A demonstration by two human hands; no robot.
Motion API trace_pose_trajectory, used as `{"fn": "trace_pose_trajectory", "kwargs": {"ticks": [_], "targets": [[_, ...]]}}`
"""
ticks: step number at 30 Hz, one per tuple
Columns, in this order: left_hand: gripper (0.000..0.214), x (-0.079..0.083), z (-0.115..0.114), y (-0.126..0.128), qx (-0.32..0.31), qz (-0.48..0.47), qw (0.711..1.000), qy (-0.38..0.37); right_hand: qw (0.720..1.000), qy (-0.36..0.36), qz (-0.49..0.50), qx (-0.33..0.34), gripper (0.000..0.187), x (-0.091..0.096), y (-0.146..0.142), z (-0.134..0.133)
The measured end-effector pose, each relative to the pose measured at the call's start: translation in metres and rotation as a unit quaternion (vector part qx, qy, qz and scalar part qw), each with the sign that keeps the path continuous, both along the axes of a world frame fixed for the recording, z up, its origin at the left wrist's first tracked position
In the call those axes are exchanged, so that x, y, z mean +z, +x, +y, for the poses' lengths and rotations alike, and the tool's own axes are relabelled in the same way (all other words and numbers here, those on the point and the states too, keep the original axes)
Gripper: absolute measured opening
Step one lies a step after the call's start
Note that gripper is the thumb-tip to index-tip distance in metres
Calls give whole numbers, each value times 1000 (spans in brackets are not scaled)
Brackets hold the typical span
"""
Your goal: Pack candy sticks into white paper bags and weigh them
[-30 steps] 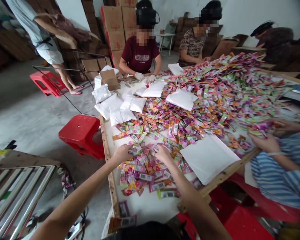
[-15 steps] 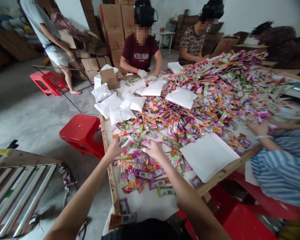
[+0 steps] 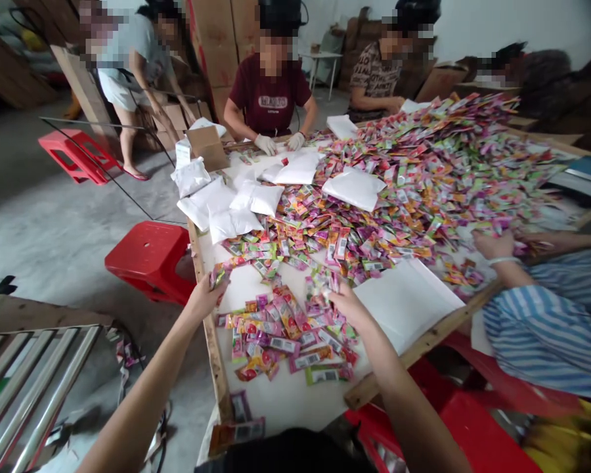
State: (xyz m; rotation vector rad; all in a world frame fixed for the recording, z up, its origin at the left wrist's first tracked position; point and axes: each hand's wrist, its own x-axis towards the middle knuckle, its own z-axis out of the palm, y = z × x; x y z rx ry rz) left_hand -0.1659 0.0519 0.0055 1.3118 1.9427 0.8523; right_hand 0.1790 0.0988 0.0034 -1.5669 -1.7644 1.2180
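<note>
head view: your left hand pinches sachets at the table's left edge; your right hand fingers grip sachets too.

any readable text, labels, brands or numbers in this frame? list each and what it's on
None can be read for certain.
Maroon T-shirt: white chest print, too blurred to quote.
Sachets by the left hand and right hand: barcodes and print, too small.
Sachet pile: colourful print, illegible.
Cardboard boxes: red markings, no legible words.
</note>
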Motion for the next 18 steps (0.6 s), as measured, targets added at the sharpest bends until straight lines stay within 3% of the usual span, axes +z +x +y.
{"fn": "trace_pose_trajectory", "kwargs": {"ticks": [3, 6, 8, 10, 13, 18], "targets": [[38, 0, 27, 35, -26, 13, 999, -21, 994, 18, -80, -68, 40, -9, 5, 10], [44, -5, 65, 79, -19, 83, 996, -33, 962, -22, -259, -83, 42, -19, -13, 18], [41, -10, 87, 101, -21, 104, 993, -51, 948, -39, -304, -83, 36, -24, -26, 20], [31, -15, 101, 114, -26, 118, 991, -65, 952, -41, -293, -77, 28, -28, -33, 19], [24, -16, 102, 118, -25, 115, 992, -47, 969, -24, -235, -66, 25, -30, -28, 17], [29, 1, 79, 83, -22, 46, 998, 21, 994, 17, -48, -96, 41, -25, 4, 6]]}}
